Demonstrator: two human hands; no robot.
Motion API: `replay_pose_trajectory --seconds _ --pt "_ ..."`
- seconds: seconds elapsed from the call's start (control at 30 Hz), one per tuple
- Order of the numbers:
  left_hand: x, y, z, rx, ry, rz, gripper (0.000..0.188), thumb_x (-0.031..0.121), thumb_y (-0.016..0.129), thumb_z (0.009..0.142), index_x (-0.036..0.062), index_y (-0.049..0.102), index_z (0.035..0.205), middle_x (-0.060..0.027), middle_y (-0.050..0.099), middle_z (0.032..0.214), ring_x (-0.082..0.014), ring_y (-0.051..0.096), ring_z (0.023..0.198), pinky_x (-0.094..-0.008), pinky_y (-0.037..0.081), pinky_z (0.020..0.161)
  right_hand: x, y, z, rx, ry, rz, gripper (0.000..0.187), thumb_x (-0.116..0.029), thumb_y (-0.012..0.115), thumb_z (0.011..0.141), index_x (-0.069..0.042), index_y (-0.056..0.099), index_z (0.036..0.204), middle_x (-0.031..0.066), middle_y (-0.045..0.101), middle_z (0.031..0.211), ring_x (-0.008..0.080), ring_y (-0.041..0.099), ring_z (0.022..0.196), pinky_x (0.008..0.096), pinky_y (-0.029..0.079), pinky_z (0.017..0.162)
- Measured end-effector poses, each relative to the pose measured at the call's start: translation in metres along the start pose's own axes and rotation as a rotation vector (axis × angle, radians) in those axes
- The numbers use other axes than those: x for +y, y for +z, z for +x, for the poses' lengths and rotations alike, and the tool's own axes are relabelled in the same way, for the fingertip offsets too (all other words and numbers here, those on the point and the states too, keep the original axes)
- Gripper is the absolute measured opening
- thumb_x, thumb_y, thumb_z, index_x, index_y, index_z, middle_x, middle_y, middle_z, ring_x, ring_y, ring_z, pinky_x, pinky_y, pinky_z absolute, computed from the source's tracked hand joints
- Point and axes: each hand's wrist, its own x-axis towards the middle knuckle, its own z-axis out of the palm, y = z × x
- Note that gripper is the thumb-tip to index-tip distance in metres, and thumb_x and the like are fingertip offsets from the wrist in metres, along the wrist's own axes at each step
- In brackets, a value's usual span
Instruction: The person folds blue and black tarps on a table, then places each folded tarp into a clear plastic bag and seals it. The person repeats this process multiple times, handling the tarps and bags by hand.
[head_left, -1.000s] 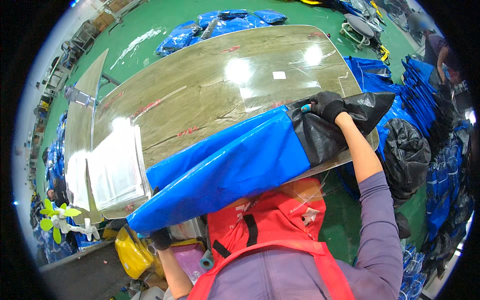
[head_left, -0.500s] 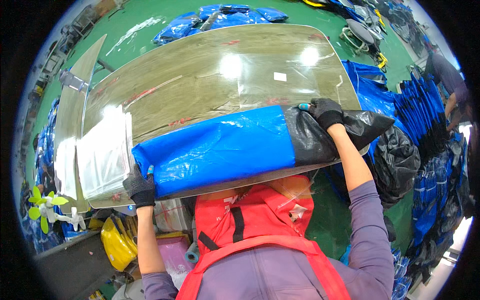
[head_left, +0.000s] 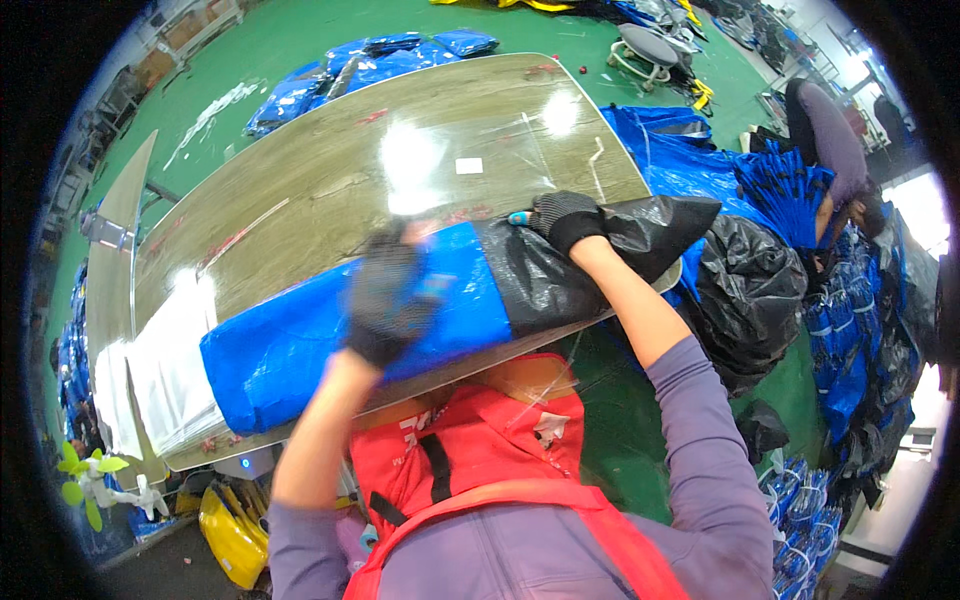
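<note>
A folded blue and black plastic sheet (head_left: 290, 335) lies along the near edge of the wood-grain table (head_left: 330, 170), its blue part to the left and its black part to the right. My left hand (head_left: 388, 300), in a dark knitted glove, is over the blue part. Motion smears its fingers, so I cannot tell whether it touches the sheet. My right hand (head_left: 565, 218), gloved alike with a blue thumb tip, is closed on the far edge of the black part. Loose black plastic runs on past it, off the table's right end.
Clear plastic bags (head_left: 180, 370) lie at the table's left end. A black plastic heap (head_left: 750, 290) and blue sheets (head_left: 690, 165) are on the right, where another person (head_left: 835, 140) bends down. Blue packets (head_left: 385, 65) and a stool (head_left: 643, 50) stand beyond. A green fan (head_left: 90, 480) is at lower left.
My left hand has left the sheet's left end and moved right, over the blue part. My right hand stays on the black part. The whole view has shifted and turned somewhat.
</note>
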Motion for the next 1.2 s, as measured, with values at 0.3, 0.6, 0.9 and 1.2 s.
replay_pose_trajectory --seconds 0.3,0.6,0.9,1.2 --pt "0.005 0.116 -0.006 -0.146 0.268 0.197 0.082 0.062 0.057 0.079 0.0060 0.045 0.137 -0.0243 0.035 0.146 -0.0429 0.026 0.138 -0.0615 0.005 0.112 0.111 -0.009 -0.043 0.140 0.087 0.049 0.066 -0.061 0.055 0.084 -0.017 0.051 0.133 0.0150 0.051 0.136 0.0331 0.047 0.126 0.0494 0.035 0.104" --pt "0.057 0.152 0.035 -0.276 0.156 0.093 0.096 0.063 0.063 0.070 -0.0028 0.040 0.137 -0.0312 0.033 0.142 -0.0465 0.026 0.136 -0.0563 0.013 0.114 0.148 0.058 -0.109 1.444 0.349 0.505 0.056 -0.023 0.073 0.079 0.001 0.050 0.125 0.0176 0.054 0.124 0.0328 0.054 0.111 0.0440 0.042 0.101" --pt "0.061 0.132 0.025 -0.354 0.221 0.012 0.081 0.056 0.059 0.078 -0.0012 0.045 0.134 -0.0277 0.038 0.139 -0.0397 0.030 0.134 -0.0485 0.020 0.113 -0.028 -0.010 -0.138 0.620 -0.416 0.387 0.071 -0.028 0.075 0.065 -0.004 0.050 0.127 0.0203 0.056 0.114 0.0389 0.053 0.108 0.0481 0.042 0.094" --pt "0.024 -0.017 -0.054 -0.559 0.471 -0.796 0.043 0.040 0.065 0.087 0.0043 0.067 0.111 -0.0163 0.069 0.104 -0.0347 0.065 0.097 -0.0412 0.049 0.086 -0.109 0.013 -0.124 0.332 -0.378 0.350 0.086 -0.062 0.059 0.075 -0.017 0.038 0.145 0.0249 0.016 0.155 0.0468 0.004 0.144 0.0644 0.004 0.111"
